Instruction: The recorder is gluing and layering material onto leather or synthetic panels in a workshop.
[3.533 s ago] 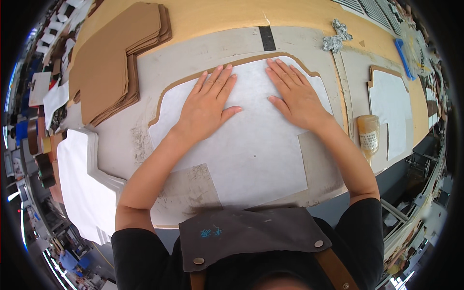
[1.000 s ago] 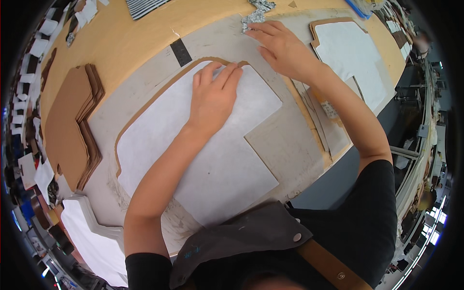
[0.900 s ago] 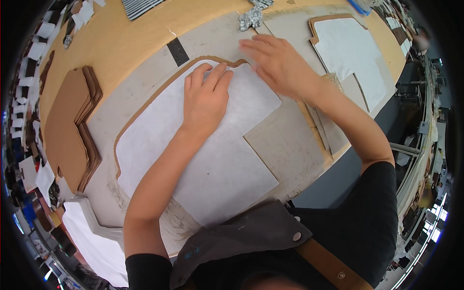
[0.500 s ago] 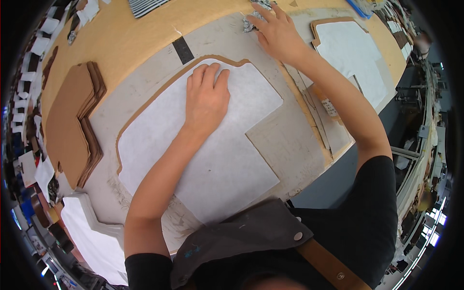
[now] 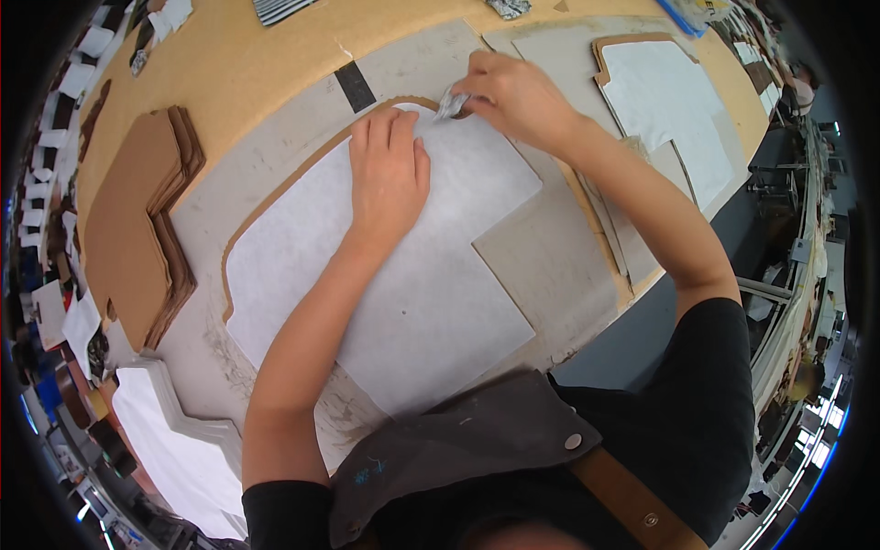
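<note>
A white sheet [image 5: 385, 275] lies over a brown piece [image 5: 291, 180] whose edge shows along the sheet's curved far side. My left hand [image 5: 389, 174] rests flat on the sheet near that edge, fingers stretched out and slightly apart. At the sheet's far right corner my right hand [image 5: 513, 96] pinches a small crumpled grey-and-white cloth [image 5: 451, 104]. The cloth touches the sheet's edge there, and my fingers partly hide it.
On the left stands a stack of brown cut pieces [image 5: 128, 229], with a stack of white sheets [image 5: 174, 449] nearer me. Another white-covered brown piece [image 5: 665, 92] lies at the right. A second crumpled cloth [image 5: 509, 8] and a black strip [image 5: 356, 86] are at the far side.
My right hand has come nearer and to the left, from the crumpled cloths to the sheet's far corner, and now carries one cloth. My left hand has stayed almost in place.
</note>
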A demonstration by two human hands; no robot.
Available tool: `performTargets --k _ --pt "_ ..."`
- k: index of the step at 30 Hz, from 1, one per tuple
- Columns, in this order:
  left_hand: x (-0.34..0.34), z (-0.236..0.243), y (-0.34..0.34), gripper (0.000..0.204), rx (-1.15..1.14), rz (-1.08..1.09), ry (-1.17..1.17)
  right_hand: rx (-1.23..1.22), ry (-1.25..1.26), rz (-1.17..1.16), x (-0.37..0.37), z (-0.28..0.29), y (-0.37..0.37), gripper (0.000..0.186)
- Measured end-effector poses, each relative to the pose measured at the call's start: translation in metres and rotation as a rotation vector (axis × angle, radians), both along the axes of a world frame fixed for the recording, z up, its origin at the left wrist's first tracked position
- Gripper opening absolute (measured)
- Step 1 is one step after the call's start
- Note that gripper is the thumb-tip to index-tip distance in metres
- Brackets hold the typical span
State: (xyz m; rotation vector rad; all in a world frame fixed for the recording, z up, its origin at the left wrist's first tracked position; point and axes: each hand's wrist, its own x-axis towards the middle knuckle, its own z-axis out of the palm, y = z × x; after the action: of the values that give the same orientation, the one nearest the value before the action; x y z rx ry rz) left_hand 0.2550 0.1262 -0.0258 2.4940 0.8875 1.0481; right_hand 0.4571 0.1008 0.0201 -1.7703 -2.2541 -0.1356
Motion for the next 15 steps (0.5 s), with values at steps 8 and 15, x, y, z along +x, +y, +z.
performTargets --k 8,15 --pt "-0.001 -0.003 0.004 0.030 0.021 0.019 0.032 -0.066 0.425 0.085 -0.003 0.002 -0.012 0.017" --pt "0.000 -0.001 0.002 0.030 0.015 0.010 0.019 -0.047 0.346 0.067 0.005 0.005 -0.013 0.017"
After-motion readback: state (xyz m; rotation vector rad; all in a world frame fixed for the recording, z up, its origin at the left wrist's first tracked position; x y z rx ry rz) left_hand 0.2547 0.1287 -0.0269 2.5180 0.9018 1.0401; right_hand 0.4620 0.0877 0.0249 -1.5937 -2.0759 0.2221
